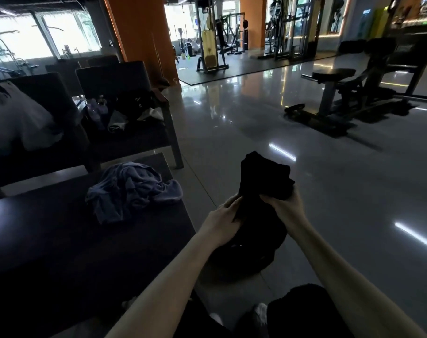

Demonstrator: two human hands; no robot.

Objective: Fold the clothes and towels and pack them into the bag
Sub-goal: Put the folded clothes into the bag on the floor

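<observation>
We grip a folded black garment (266, 176) in both hands, out over the floor (329, 179). Our left hand (223, 219) curls its fingers round the garment's lower left edge. Our right hand (282, 206) pinches the lower right side, fingers closed into the cloth. The garment stands up from our hands, directly above the black bag (253, 247), which sits on the floor just beside the dark bench (61, 240). The bag is too dark for us to tell whether its mouth is open. A crumpled blue-grey cloth (132, 189) lies on the bench, apart from our hands. Beyond it, a chair (134, 140) carries bottles (96, 113) and loose cloth.
</observation>
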